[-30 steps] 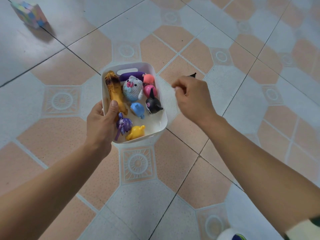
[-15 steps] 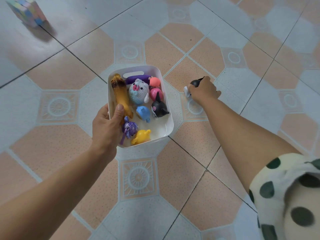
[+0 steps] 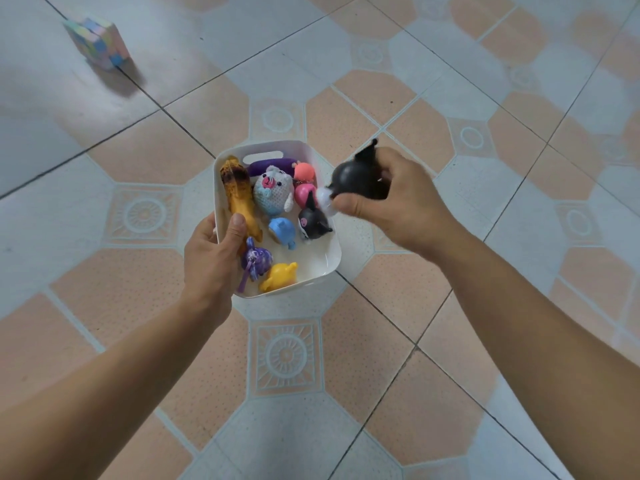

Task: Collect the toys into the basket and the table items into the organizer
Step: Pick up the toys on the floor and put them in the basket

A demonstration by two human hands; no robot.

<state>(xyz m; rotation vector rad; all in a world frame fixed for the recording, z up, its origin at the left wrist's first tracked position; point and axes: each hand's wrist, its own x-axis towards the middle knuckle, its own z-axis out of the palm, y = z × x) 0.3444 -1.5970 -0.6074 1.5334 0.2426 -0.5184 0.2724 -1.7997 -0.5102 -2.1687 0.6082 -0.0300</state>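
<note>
A white plastic basket (image 3: pixel 330 268) hangs above the tiled floor, and my left hand (image 3: pixel 214 261) grips its left rim with the thumb inside. Several small toys lie in it: a brown-yellow banana (image 3: pixel 239 199), a crocheted grey-blue animal (image 3: pixel 272 194), pink balls (image 3: pixel 304 171), a blue figure (image 3: pixel 282 232), a small black figure (image 3: pixel 311 221), a purple one (image 3: pixel 256 261) and a yellow one (image 3: pixel 280 277). My right hand (image 3: pixel 391 199) grips a black and white horned toy (image 3: pixel 356 176) just over the basket's right rim.
A pastel multicoloured cube (image 3: pixel 97 41) lies on the floor at the far upper left. The floor all round is orange and grey-white tile.
My right hand reached to the floor on the right, took hold of the black toy, and has brought it back up to the basket's right rim. The left hand kept holding the basket.
</note>
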